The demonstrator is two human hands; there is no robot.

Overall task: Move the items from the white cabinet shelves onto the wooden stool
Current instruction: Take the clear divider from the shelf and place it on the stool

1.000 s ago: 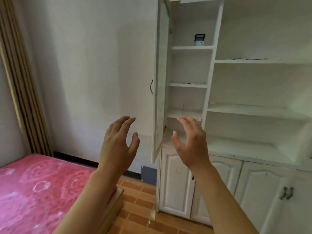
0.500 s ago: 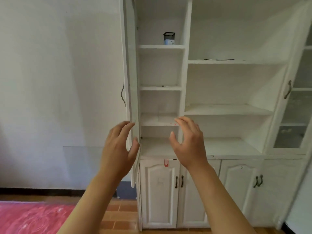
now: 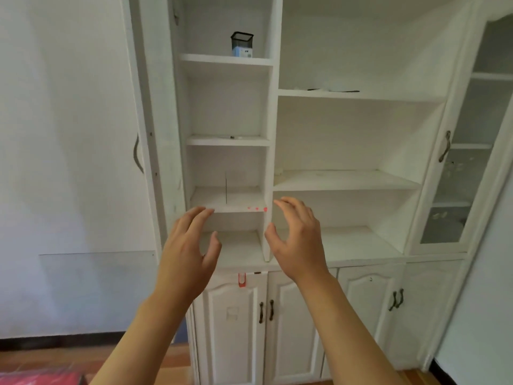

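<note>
White cabinet (image 3: 273, 126) faces you, its left door swung wide. On its top narrow shelf stands a black mesh cup (image 3: 242, 44) holding what looks like a small pale box. Your left hand (image 3: 188, 251) and right hand (image 3: 298, 240) hover before the lower shelves, fingers spread, loosely curved, gripping nothing.

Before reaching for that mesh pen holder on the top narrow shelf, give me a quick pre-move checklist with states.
1. Left hand free, fingers relaxed: ok.
2. Right hand free: ok.
3. Cabinet door swung open, narrow shelves exposed: ok.
4. Mesh pen holder upright on top narrow shelf, nothing in front: ok.
5. Holder's contents: cannot tell.
6. Wooden stool in sight for the drop-off: not ok, out of view.
</note>
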